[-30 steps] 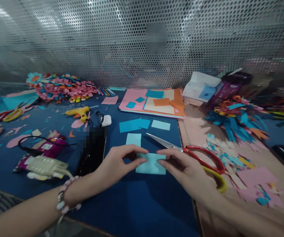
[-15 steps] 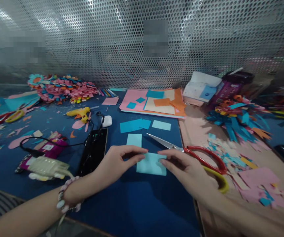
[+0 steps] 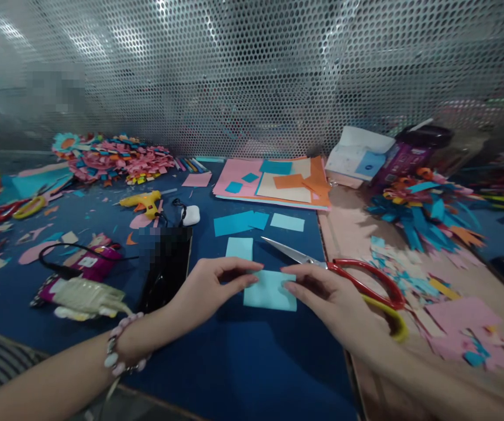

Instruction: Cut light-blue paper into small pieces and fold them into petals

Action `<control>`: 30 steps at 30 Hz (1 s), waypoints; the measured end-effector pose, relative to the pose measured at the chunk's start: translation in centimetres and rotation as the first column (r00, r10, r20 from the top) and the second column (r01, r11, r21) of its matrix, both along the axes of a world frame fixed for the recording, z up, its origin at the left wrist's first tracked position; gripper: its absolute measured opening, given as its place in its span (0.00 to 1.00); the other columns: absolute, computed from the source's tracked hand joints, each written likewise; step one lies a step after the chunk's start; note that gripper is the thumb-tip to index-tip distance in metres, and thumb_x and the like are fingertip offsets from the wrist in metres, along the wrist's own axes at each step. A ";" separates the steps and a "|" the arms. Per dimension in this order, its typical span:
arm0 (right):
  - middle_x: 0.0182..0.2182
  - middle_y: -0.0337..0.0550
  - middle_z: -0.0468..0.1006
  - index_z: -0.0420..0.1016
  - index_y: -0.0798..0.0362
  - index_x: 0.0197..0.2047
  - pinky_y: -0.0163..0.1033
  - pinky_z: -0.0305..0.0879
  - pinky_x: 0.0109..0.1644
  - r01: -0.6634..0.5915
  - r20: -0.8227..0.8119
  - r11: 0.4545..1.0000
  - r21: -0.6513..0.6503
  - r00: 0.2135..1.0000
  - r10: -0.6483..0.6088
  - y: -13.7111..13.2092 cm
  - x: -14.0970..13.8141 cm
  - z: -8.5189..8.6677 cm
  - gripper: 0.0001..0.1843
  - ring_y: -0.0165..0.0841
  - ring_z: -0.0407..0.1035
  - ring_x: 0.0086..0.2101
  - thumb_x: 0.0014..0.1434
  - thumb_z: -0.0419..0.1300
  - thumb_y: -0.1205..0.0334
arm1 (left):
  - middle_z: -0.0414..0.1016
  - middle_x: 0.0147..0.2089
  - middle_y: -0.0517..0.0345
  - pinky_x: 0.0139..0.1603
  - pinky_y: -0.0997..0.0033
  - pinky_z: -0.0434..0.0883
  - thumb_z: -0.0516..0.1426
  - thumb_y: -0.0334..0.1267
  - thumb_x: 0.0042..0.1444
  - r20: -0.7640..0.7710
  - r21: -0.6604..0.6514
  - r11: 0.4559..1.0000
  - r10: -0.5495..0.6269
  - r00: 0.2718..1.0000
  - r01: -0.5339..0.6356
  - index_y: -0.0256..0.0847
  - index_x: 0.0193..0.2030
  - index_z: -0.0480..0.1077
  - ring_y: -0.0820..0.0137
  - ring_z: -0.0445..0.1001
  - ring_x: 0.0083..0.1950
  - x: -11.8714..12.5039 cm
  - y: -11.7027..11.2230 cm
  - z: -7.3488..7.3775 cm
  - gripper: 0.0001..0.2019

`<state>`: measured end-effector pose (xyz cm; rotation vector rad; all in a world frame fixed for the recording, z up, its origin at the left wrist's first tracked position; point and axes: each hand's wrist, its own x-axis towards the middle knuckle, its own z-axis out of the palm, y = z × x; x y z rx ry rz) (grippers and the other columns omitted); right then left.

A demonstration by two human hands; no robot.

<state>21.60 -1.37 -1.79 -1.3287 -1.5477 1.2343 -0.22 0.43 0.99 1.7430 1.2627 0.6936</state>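
Note:
A light-blue piece of paper (image 3: 269, 292) is held just above the blue tabletop. My left hand (image 3: 217, 283) pinches its upper left corner between thumb and fingers. The upper right corner is pinched by my right hand (image 3: 322, 292). Behind my left fingers lies a second light-blue paper piece (image 3: 240, 248). Scissors (image 3: 304, 257) with one red and one yellow handle lie beside my right hand, which partly covers the yellow one. Farther back are a strip of darker blue paper (image 3: 238, 223) and a pale rectangle (image 3: 287, 222).
Stacked coloured sheets (image 3: 238, 169) lie at the back. A yellow glue gun (image 3: 144, 203), a dark phone (image 3: 171, 257) and cables are on the left, with a fringed paper pile (image 3: 107, 158) behind. Paper scraps (image 3: 462, 321) and a fringed bundle (image 3: 427, 216) lie at the right.
Both hands keep the same pinch on the light-blue paper. The whole view has shifted very slightly; no object has visibly moved on the table.

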 end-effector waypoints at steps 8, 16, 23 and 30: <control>0.28 0.38 0.70 0.75 0.50 0.43 0.34 0.64 0.33 -0.004 -0.021 1.000 0.007 1.000 0.004 0.0 -0.1 0.0 0.14 0.29 0.65 0.30 0.55 0.61 0.52 | 0.80 0.43 0.57 0.41 0.70 0.72 0.58 0.46 0.54 0.001 0.014 1.000 0.003 1.000 -0.003 0.45 0.44 0.77 0.67 0.76 0.40 0.0 0.0 0.0 0.14; 0.29 0.37 0.71 0.75 0.49 0.43 0.34 0.63 0.34 -0.006 -0.017 1.000 -0.020 1.000 0.006 0.0 -0.1 -0.1 0.14 0.28 0.65 0.31 0.55 0.61 0.52 | 0.80 0.42 0.58 0.41 0.71 0.72 0.58 0.46 0.54 -0.007 0.015 1.000 -0.001 1.000 0.001 0.45 0.43 0.77 0.67 0.76 0.41 0.0 0.1 0.0 0.13; 0.29 0.38 0.71 0.75 0.49 0.43 0.34 0.65 0.34 0.002 0.006 1.000 0.002 1.000 -0.002 0.1 -0.1 -0.1 0.14 0.29 0.66 0.31 0.56 0.60 0.52 | 0.80 0.41 0.57 0.40 0.71 0.72 0.58 0.47 0.55 -0.016 0.023 1.000 0.006 1.000 -0.005 0.44 0.44 0.77 0.67 0.76 0.39 0.0 -0.1 0.0 0.14; 0.28 0.38 0.71 0.75 0.50 0.42 0.34 0.64 0.32 0.003 -0.014 1.000 -0.007 1.000 -0.003 0.0 -0.1 -0.1 0.14 0.28 0.65 0.29 0.55 0.60 0.53 | 0.80 0.41 0.57 0.39 0.72 0.72 0.58 0.46 0.55 0.023 0.012 1.000 0.005 1.000 -0.006 0.44 0.45 0.76 0.68 0.76 0.39 0.0 0.0 -0.3 0.14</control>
